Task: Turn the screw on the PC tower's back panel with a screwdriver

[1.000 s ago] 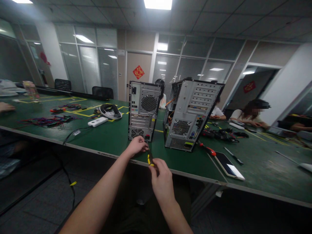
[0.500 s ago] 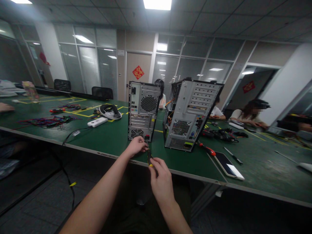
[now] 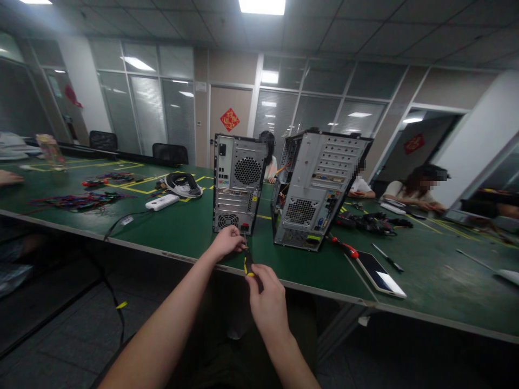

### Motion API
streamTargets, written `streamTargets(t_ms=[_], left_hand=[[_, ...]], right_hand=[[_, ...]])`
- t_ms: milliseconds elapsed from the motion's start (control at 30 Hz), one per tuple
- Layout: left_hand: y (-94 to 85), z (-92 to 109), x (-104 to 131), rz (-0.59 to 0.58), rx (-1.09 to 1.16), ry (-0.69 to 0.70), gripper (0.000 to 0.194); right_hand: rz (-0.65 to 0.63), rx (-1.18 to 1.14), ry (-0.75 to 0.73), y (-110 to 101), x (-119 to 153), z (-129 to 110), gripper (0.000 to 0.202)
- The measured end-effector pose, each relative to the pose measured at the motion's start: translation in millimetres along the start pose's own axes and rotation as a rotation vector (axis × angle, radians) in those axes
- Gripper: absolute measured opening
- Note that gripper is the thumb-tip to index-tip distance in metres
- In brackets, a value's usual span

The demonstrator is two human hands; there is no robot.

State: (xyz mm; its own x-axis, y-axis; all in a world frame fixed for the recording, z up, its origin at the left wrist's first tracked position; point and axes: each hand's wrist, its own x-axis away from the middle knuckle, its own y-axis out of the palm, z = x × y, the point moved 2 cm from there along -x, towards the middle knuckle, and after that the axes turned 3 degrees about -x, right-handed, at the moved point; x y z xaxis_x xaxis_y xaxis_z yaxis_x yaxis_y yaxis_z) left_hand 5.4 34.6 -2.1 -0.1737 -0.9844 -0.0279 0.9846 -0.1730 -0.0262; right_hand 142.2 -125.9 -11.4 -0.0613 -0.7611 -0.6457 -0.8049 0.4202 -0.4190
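A black-and-yellow screwdriver (image 3: 248, 263) points up toward the lower back of a computer tower (image 3: 236, 186). My right hand (image 3: 268, 294) is closed on the end of its handle with thumb and fingertips. The fingers of my left hand (image 3: 228, 242) are drawn together at the screwdriver's shaft, just in front of the tower's bottom edge. The tower stands upright, its rear panel with fan grilles and ports facing me. Where the screwdriver's tip touches, if it does, is too small to make out.
A second, larger computer tower (image 3: 308, 197) stands to the right. Beyond it lie a red-handled tool (image 3: 348, 250), a phone (image 3: 381, 274) and a dark cable bundle (image 3: 371, 222). On the left are a white power strip (image 3: 162, 203) and coloured wires (image 3: 83, 201). Other people sit across the table.
The screwdriver's handle has turned a little in my right hand, showing more yellow, and leans slightly left. My left hand has stayed in place.
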Motion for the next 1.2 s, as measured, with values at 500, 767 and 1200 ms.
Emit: streamTargets(t_ms=[500, 767, 1200], left_hand=[[-1.3, -3.3, -3.1, -0.018, 0.032, 0.012, 0.026], [-0.2, -0.2, -0.3, -0.012, 0.021, 0.000, 0.025], [-0.4, -0.1, 0.0, -0.010, 0.014, 0.005, 0.025]], right_hand=[[0.018, -0.061, 0.014, -1.0, -0.8, 0.7, 0.022], [-0.013, 0.016, -0.020, -4.7, -2.2, -3.3, 0.032], [-0.013, 0.025, -0.011, -1.7, -1.2, 1.0, 0.030]])
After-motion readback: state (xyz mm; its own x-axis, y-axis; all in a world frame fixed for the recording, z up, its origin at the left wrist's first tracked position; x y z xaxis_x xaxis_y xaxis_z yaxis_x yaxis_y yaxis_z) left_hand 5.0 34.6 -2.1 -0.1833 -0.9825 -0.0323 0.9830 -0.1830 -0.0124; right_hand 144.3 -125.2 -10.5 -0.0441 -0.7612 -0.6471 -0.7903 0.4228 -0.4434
